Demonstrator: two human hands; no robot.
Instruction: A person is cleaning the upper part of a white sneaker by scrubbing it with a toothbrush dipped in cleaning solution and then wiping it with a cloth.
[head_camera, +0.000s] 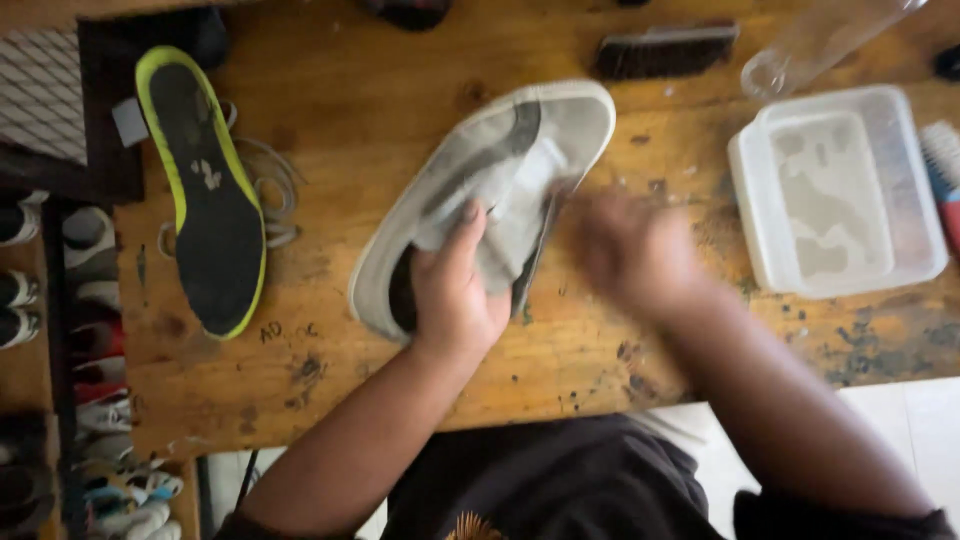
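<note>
Right hand (635, 255) blurred at centre right; grip cannot be determined; it lies just beside the shoe. Left hand (455, 290) clasps the grey sneaker (500, 190) at frame centre, fingers inside its opening; fabric soft, sole edge pale. Black insole (205, 195), yellow-rimmed, lies upper left; translucent plastic tub (750, 170) right; worn wooden table (350, 90).
</note>
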